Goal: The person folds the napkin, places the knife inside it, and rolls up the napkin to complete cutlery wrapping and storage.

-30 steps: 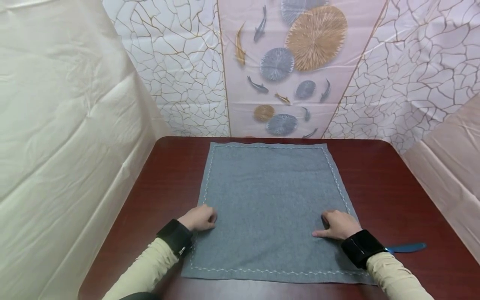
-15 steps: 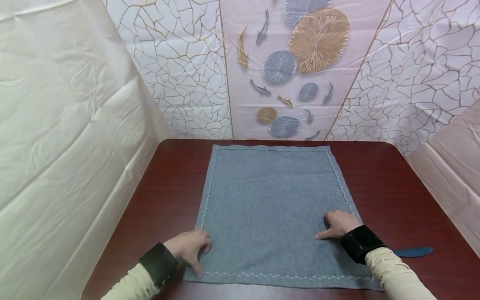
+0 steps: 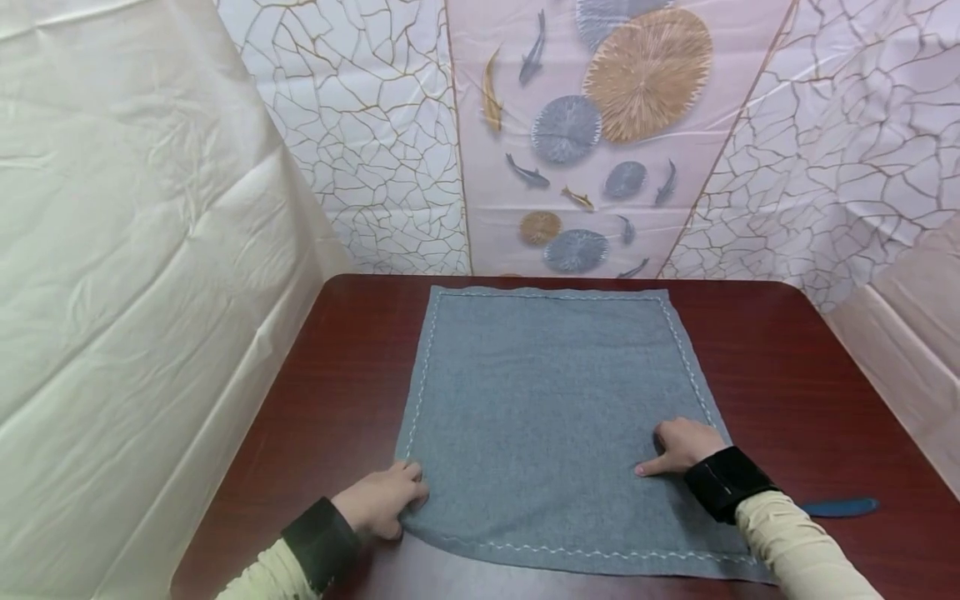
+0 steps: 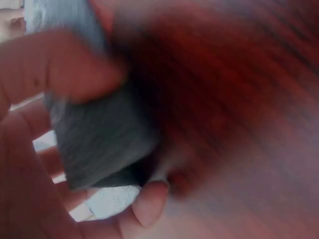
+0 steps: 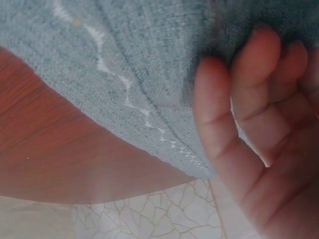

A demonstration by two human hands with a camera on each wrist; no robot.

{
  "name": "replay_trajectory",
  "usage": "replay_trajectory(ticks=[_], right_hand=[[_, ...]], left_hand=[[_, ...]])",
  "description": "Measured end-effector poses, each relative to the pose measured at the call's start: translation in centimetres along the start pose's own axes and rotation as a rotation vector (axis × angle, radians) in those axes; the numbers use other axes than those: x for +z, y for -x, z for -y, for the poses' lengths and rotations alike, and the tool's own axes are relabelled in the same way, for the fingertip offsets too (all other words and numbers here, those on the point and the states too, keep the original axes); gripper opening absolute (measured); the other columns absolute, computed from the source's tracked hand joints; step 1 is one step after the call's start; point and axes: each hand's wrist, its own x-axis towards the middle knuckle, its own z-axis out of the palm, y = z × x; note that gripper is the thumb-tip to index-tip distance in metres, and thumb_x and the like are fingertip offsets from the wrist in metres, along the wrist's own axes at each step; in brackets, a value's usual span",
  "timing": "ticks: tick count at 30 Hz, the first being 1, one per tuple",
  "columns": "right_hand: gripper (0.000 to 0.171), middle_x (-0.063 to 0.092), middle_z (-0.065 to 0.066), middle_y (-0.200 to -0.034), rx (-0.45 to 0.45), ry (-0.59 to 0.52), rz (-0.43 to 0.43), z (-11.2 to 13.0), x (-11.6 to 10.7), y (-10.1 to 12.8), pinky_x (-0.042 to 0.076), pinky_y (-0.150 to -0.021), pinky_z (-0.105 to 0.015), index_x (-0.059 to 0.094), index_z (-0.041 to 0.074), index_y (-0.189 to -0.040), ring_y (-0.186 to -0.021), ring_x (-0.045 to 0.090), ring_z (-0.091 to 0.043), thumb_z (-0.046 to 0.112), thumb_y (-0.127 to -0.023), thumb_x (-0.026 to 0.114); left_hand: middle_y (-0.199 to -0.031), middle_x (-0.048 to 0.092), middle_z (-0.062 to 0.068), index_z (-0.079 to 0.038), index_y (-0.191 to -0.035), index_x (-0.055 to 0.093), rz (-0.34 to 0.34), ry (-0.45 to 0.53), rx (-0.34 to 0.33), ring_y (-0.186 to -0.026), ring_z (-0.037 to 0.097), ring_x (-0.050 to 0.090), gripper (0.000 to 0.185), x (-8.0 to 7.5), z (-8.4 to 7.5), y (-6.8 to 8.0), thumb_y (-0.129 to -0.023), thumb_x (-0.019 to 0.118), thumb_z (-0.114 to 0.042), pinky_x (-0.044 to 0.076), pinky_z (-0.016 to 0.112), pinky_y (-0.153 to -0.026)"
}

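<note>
A square grey cloth [image 3: 547, 400] with white zigzag stitching lies flat on a dark red table [image 3: 787, 358]. My left hand [image 3: 382, 504] is at the cloth's near left corner, which is drawn in and slightly raised. The left wrist view is blurred. It shows the cloth [image 4: 84, 154] pinched between thumb and fingers of the left hand [image 4: 112, 137]. My right hand [image 3: 682, 446] rests on the cloth near its right edge, fingers curled under and thumb pointing left. In the right wrist view the curled fingers [image 5: 224, 99] touch the cloth [image 5: 124, 50] beside its stitched edge.
A flat blue object [image 3: 836, 507] lies on the table to the right of my right forearm. Plastic sheeting walls close in the table on the left, back and right. Bare tabletop [image 5: 60, 149] shows on both sides of the cloth.
My left hand slid back along the cloth's left edge to the near corner and took hold of it; the corner is now pulled in. The right hand has stayed in place.
</note>
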Motion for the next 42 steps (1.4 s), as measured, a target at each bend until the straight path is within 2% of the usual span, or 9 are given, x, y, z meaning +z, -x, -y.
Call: replay_trajectory(ticks=[6, 10, 15, 23, 25, 30, 34, 38, 42], right_hand=[[0.045, 0.038, 0.006, -0.054, -0.073, -0.048, -0.073, 1.5, -0.6, -0.7, 0.028, -0.045, -0.027, 0.045, 0.015, -0.057, -0.049, 0.034, -0.01, 0.048, -0.064, 0.076], [0.031, 0.047, 0.009, -0.058, -0.269, -0.145, -0.134, 4.5, -0.8, -2.1, 0.034, -0.047, -0.026, 0.056, 0.014, -0.066, -0.051, 0.041, -0.006, 0.039, -0.073, 0.072], [0.02, 0.051, 0.012, -0.062, -0.51, -0.247, -0.059, 10.4, -0.1, -4.0, 0.039, -0.05, -0.022, 0.064, 0.014, -0.079, -0.054, 0.044, -0.001, 0.034, -0.081, 0.067], [0.044, 0.05, 0.01, -0.064, -0.739, -0.325, -0.005, 18.6, 0.6, -5.7, 0.037, -0.053, -0.015, 0.064, 0.006, -0.103, -0.053, 0.041, 0.002, 0.044, -0.081, 0.064], [0.046, 0.053, 0.008, -0.065, -0.749, -0.317, -0.002, 19.7, 0.6, -5.8, 0.038, -0.054, -0.015, 0.063, 0.006, -0.102, -0.053, 0.043, 0.002, 0.045, -0.078, 0.066], [0.039, 0.05, 0.009, -0.06, -0.696, -0.3, -0.056, 21.5, 0.9, -5.7, 0.035, -0.047, -0.014, 0.056, 0.011, -0.085, -0.048, 0.042, 0.002, 0.046, -0.074, 0.07], [0.025, 0.043, 0.011, -0.056, -0.64, -0.35, -0.108, 22.1, 1.3, -5.8, 0.031, -0.044, -0.016, 0.05, 0.013, -0.076, -0.045, 0.038, 0.0, 0.029, -0.079, 0.07], [0.022, 0.04, 0.01, -0.054, -0.589, -0.392, -0.152, 21.8, 1.4, -6.1, 0.029, -0.044, -0.018, 0.048, 0.013, -0.069, -0.045, 0.036, -0.002, 0.012, -0.08, 0.067], [0.023, 0.041, 0.008, -0.054, -0.531, -0.462, -0.185, 21.1, 1.0, -6.2, 0.031, -0.044, -0.019, 0.047, 0.011, -0.067, -0.045, 0.036, -0.003, 0.01, -0.079, 0.066]], left_hand=[[-0.082, 0.063, -0.001, -0.008, -0.086, 0.07, -0.107, 0.044, 0.083, -0.077, 0.014, 0.06, 0.024, -1.7, 0.4, -1.0, -0.066, 0.061, 0.001, 0.049, 0.028, -0.066], [-0.084, 0.063, 0.001, -0.007, -0.088, 0.066, -0.178, 0.103, 0.147, -0.077, 0.012, 0.057, 0.027, -2.7, 1.1, -2.2, -0.067, 0.056, 0.008, 0.047, 0.028, -0.066], [-0.079, 0.059, 0.0, -0.005, -0.085, 0.06, -0.254, 0.223, 0.247, -0.069, 0.008, 0.047, 0.036, -3.1, 2.3, -3.9, -0.061, 0.047, 0.017, 0.042, 0.022, -0.061], [-0.072, 0.052, -0.008, -0.01, -0.086, 0.061, -0.203, 0.476, 0.228, -0.058, 0.001, 0.038, 0.018, -3.1, 3.7, -5.3, -0.075, 0.055, 0.002, 0.036, 0.018, -0.056], [-0.067, 0.045, -0.005, -0.007, -0.08, 0.057, -0.197, 0.506, 0.238, -0.057, 0.001, 0.035, 0.004, -2.9, 3.9, -5.5, -0.08, 0.056, -0.003, 0.032, 0.018, -0.055], [-0.059, 0.029, -0.004, -0.009, -0.065, 0.041, -0.18, 0.548, 0.231, -0.052, 0.001, 0.026, 0.027, -2.7, 3.9, -6.0, -0.087, 0.056, -0.011, 0.025, 0.017, -0.052], [-0.057, 0.031, -0.008, -0.012, -0.064, 0.044, -0.17, 0.562, 0.198, -0.049, 0.001, 0.027, 0.028, -2.6, 3.7, -6.3, -0.089, 0.055, -0.012, 0.026, 0.017, -0.05], [-0.058, 0.034, -0.01, -0.011, -0.066, 0.048, -0.235, 0.542, 0.196, -0.05, 0.001, 0.031, 0.026, -2.7, 3.5, -6.4, -0.09, 0.056, -0.015, 0.028, 0.017, -0.05], [-0.059, 0.031, -0.009, -0.01, -0.067, 0.044, -0.354, 0.517, 0.201, -0.051, 0.002, 0.031, 0.026, -2.7, 3.7, -6.5, -0.089, 0.057, -0.012, 0.029, 0.018, -0.05]])
